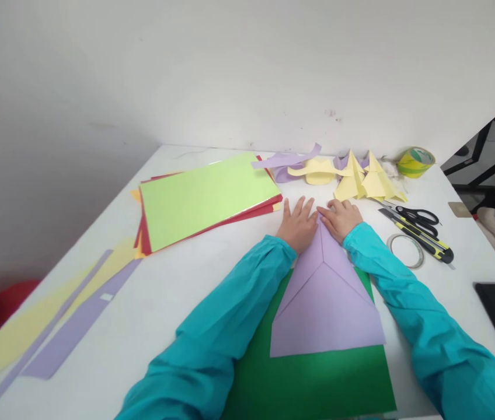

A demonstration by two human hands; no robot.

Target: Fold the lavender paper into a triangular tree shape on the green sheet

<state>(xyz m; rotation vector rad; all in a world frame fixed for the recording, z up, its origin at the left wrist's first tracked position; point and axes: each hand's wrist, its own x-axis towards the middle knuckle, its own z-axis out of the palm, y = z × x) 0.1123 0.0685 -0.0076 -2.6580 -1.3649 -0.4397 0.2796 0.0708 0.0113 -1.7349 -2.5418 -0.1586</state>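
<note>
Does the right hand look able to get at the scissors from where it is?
Probably yes: the right hand would have to leave the purple paper, but nothing appears to stand between it and the scissors. The utility knife lies close beside them, so gripping may need care.

Soft light dims toward the left, where the yellow paper [24, 326] seems out of focus.
</note>
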